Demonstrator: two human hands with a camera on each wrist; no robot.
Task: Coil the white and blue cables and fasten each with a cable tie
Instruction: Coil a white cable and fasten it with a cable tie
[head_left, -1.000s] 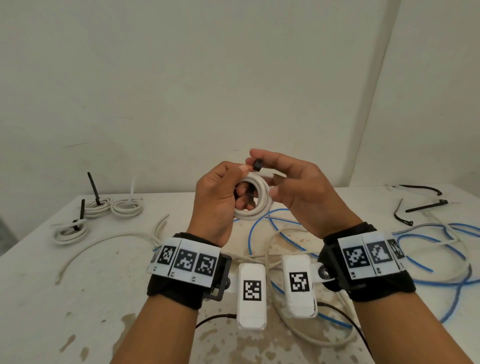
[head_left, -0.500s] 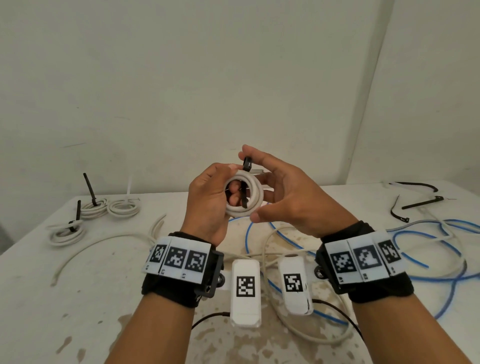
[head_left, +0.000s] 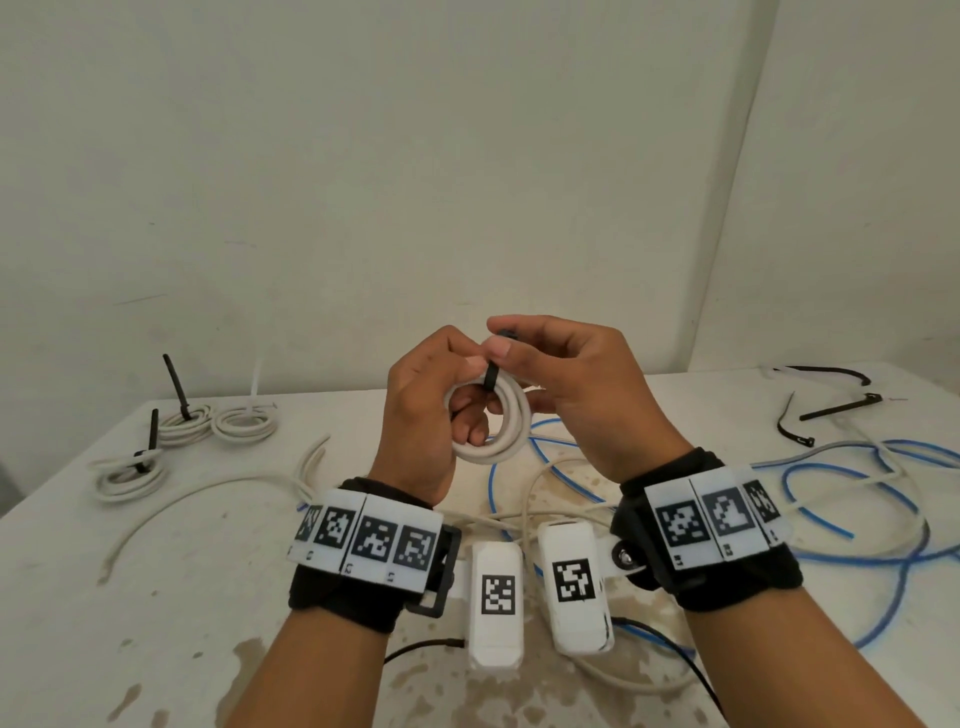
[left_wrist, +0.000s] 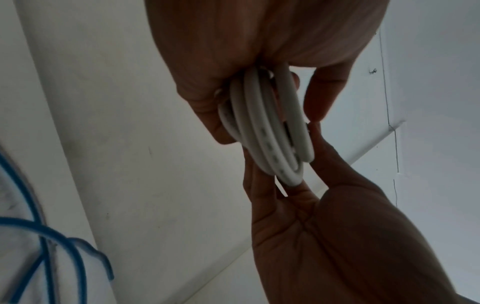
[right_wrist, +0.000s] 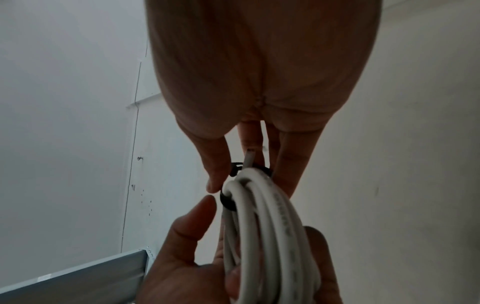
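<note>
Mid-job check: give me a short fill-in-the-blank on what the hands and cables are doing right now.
1. Both hands hold a coil of ____ cable above the table.
2. The cable tie wrapped over the top of that coil is ____ in colour.
3. The loose cable spread on the table beyond the right hand is ____.
4. Far beyond the left hand, ____ tied white coils lie on the table.

Missing words: white; black; blue; three

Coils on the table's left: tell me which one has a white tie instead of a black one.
The rightmost coil, with a white tie standing upright from it. The other two coils carry black ties.
</note>
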